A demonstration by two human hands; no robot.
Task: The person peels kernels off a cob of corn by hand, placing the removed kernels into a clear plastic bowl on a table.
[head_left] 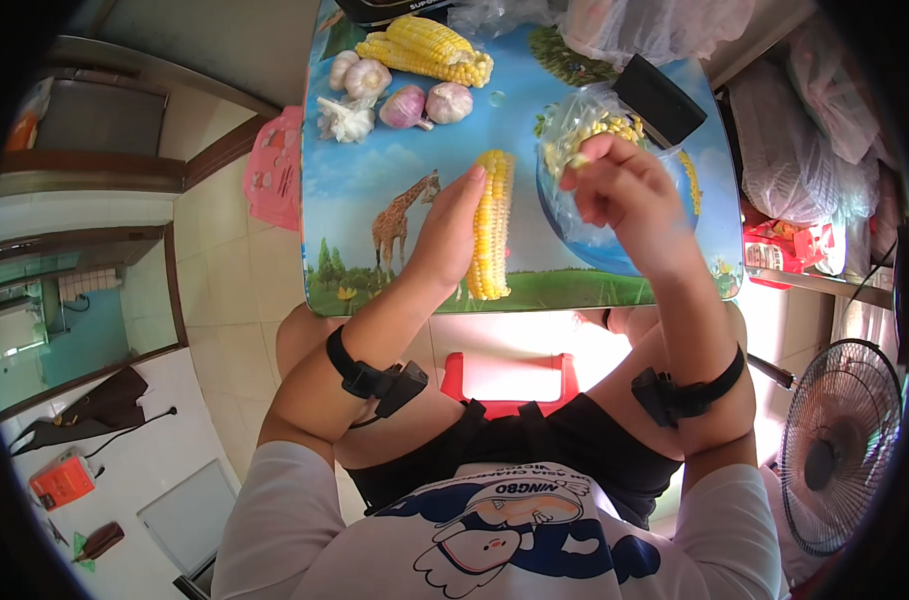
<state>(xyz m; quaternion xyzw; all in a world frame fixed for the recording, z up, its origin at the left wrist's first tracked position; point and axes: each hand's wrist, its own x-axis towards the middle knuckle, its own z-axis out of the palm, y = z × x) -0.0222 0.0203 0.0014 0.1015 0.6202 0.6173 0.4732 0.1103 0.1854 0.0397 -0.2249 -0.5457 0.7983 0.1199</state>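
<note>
My left hand (449, 232) is wrapped around a yellow corn cob (491, 235), held upright above the table with its kernel rows facing right. To the right, my right hand (630, 195) is over a clear plastic bag (573, 118) with loose corn kernels (620, 126) in it. Its fingers are curled in a pinch, and pale yellow kernels show at the fingertips. Beneath the bag is a round blue plate (615, 256), partly hidden by my right hand and wrist. Another yellow corn piece (691, 182) lies at its right side.
Several garlic bulbs (404, 106) and more corn cobs (425, 50) lie at the table's far left. A black box-shaped object (660, 101) stands beside the bag. Plastic bags (655, 30) crowd the far edge. A fan (841, 447) stands at right, a red stool (511, 400) below the table.
</note>
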